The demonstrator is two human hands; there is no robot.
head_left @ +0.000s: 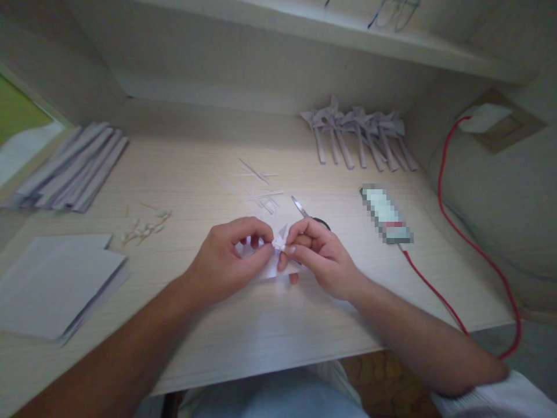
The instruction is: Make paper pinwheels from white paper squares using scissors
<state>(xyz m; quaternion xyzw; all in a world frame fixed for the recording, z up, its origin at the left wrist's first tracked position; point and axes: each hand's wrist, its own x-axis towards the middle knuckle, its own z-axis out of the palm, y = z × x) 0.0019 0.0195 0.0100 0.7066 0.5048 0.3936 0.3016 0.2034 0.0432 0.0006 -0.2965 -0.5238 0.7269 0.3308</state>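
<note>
My left hand [230,255] and my right hand [319,255] meet over the middle of the desk. Both pinch a small white folded paper piece [279,244] between thumb and fingertips. More of the white paper hangs below the fingers and rests near the desk. A pair of scissors [304,212] lies just behind my right hand, its handles partly hidden by my fingers.
Several finished paper pinwheels [361,133] lie in a row at the back right. Thin paper strips [259,188] lie behind my hands. Stacked paper strips [73,168] sit far left, white sheets [56,284] near left, small sticks [145,226] between. A phone [387,215] with a red cable [439,296] lies right.
</note>
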